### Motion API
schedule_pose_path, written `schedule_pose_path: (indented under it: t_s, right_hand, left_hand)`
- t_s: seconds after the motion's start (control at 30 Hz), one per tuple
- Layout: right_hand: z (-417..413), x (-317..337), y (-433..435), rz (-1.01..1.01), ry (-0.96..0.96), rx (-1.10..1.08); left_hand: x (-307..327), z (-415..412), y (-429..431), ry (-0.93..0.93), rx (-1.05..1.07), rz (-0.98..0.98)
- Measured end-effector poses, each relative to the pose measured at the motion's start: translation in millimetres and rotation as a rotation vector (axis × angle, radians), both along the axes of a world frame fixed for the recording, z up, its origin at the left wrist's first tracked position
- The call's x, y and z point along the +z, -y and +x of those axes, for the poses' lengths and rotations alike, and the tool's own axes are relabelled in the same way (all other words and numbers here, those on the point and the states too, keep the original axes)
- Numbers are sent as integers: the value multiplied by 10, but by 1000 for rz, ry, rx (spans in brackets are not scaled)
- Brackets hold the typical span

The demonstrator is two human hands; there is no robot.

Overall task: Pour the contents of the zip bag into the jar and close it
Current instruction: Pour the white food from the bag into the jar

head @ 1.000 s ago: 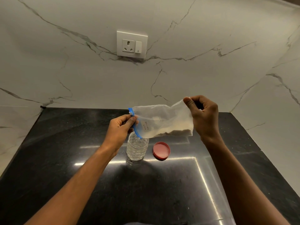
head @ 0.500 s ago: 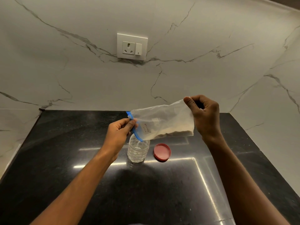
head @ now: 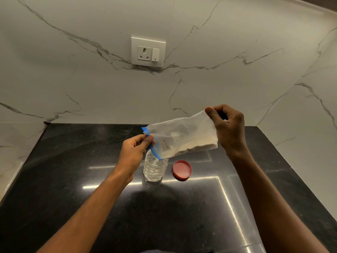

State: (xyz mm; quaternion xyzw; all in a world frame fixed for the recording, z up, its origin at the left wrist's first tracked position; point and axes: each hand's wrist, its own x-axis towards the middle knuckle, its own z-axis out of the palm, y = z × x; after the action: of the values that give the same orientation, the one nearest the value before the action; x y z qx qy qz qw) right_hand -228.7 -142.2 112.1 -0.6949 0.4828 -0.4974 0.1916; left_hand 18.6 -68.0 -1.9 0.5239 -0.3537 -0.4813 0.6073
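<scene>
A clear zip bag (head: 184, 136) with a blue zip strip and a small white label hangs over the counter, holding pale powder along its lower edge. My left hand (head: 135, 152) pinches the blue zip end, which dips to the mouth of a clear textured jar (head: 154, 168). My right hand (head: 228, 130) grips the bag's bottom end and holds it higher, so the bag slopes down to the left. A red lid (head: 182, 170) lies flat on the counter just right of the jar.
The black polished counter (head: 73, 179) is bounded by white marble walls at the back and on both sides. A white wall socket (head: 148, 52) sits on the back wall above the work area.
My right hand has raised the bag's bottom end, so the bag tilts more steeply toward the jar. The powder has slid toward the zip end. Jar and lid have not moved.
</scene>
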Motion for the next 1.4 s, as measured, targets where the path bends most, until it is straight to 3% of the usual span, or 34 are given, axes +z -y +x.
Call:
schedule_pose_path:
  t_s: [1.4]
  right_hand:
    - [79, 83, 7, -29, -156, -17]
  left_hand:
    - [22, -25, -17, -39, 4, 20]
